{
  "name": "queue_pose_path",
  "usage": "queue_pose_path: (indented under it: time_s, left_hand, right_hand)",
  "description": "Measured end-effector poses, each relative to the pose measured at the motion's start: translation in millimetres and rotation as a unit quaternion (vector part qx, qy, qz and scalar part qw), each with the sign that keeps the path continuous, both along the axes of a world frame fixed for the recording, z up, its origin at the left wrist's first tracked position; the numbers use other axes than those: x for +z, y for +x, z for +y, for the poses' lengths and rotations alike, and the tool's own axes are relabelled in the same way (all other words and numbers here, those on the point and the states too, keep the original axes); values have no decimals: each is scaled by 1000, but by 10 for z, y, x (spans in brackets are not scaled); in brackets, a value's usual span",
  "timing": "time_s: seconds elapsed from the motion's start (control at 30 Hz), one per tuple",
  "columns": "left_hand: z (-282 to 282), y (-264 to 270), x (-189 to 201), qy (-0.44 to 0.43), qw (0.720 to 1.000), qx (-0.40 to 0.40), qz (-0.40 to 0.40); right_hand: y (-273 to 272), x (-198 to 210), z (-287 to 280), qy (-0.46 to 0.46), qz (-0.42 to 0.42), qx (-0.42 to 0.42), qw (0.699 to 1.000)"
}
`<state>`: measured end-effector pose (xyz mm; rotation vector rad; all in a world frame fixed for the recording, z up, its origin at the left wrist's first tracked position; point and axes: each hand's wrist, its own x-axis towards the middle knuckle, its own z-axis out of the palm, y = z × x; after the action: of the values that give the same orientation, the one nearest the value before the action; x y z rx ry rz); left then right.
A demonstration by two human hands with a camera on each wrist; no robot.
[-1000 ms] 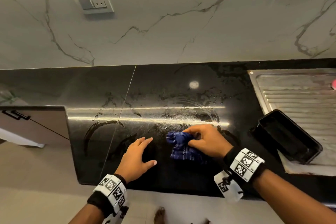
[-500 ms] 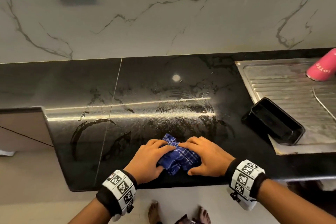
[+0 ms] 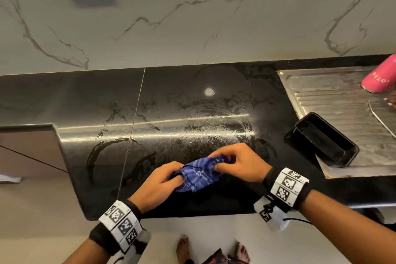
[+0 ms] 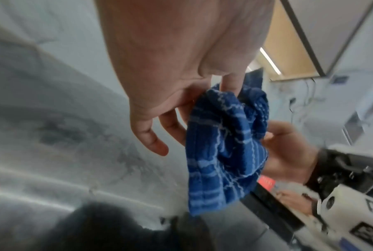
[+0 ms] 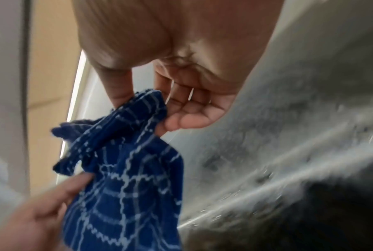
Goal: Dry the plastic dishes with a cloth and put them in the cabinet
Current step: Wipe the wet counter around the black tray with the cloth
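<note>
While both hands are busy with the cloth, the dish waits off to the right.

Cloth: a blue checked dish cloth (image 3: 198, 174) bunched between the two hands, raised off the near part of the black counter (image 3: 171, 103).

Left hand: the left hand (image 3: 157, 186) pinches the cloth's left end between thumb and curled fingers; the wrist view shows the fabric hanging from that pinch.

Right hand: the right hand (image 3: 240, 164) pinches the cloth's right end, thumb against forefinger, the other fingers curled.

Dish: a black rectangular plastic tray (image 3: 323, 142) sits open side up on the near left corner of the steel draining board (image 3: 334, 92), to the right of the hands and a little farther back.

Long axis: the tray runs diagonally, from far left to near right.

Nearer hand: the right, by a clear margin; the left is well apart from the tray.

Likely next step: judging by this, the right hand reaches right for the tray.

Other: a pink bottle (image 3: 380, 77) lies at the far right edge.
</note>
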<state>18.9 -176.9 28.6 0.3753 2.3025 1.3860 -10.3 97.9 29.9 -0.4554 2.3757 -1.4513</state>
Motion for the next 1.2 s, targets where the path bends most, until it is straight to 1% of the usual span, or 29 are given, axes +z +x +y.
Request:
queue_pose_path:
  time_s: [0.03,0.07,0.1,0.2,0.27,0.3,0.37,0.43,0.47,0.5,0.57,0.6,0.7,0.73,0.77,0.8,0.87,0.9,0.97,1.07,1.13,1.2]
  left_hand:
    - [22,21,77,65,995,40,-59]
    - [53,52,155,111,984,78,-112]
    - [86,81,213,137,973,109,-148]
    - [135,150,252,140,961,156,-180]
    - [142,190,224,143,951,198,-188]
    - [134,208,212,150,943,225,-196]
    - [109,245,198,178,920,268,-225]
    - [66,285,206,210,895,305,-250]
    - [42,302,200,217,890,312,-253]
    - [30,321,213,214,894,303,-251]
    - [10,352,216,189,919,261,-229]
    - [3,359,215,185,924,256,-217]
    - [-73,388,169,205,910,308,-189]
    - [-113,391,141,208,908,319,-172]
    - [-146,393,136,196,915,319,-149]
    - [-183,397,128,176,928,305,-121]
    - [-244,392,136,115,961,243,-66]
    - [-278,388,146,84,973,211,-49]
    - [-330,398,162,40,984,170,-24]
    - [-390,440,210,-20,989,136,50]
    - [-433,457,275,-14,989,125,74]
    - [-487,457,347,12,987,139,79]
  right_hand:
    - [-35,22,-50,-49,-55,-21,997]
    - [-67,39,-105,-94,-105,-47,989]
    - [-91,56,-165,-133,-147,-75,977]
    - [-141,106,-347,-230,-251,-136,930]
    - [-138,125,-433,-271,-300,-127,906]
    - [-134,119,-463,-279,-317,-111,900]
    - [-118,89,-506,-261,-327,-81,904]
    - [-106,42,-546,-231,-316,-74,917]
    - [-104,18,-568,-217,-310,-77,922]
    - [-99,9,-593,-209,-306,-78,925]
    - [-86,-4,-633,-196,-295,-77,932]
    - [-82,-11,-651,-186,-283,-81,938]
    - [-49,44,-728,-192,-247,-110,943]
    - [-40,60,-751,-196,-237,-116,945]
    - [-27,87,-777,-196,-225,-117,947]
    - [-11,113,-803,-196,-213,-114,950]
    - [13,164,-845,-197,-184,-99,958]
    - [22,195,-856,-199,-169,-89,961]
    - [38,233,-848,-220,-151,-70,961]
    - [33,275,-790,-239,-119,-56,962]
    - [12,306,-759,-244,-92,-50,964]
    - [-14,347,-765,-264,-84,-50,960]
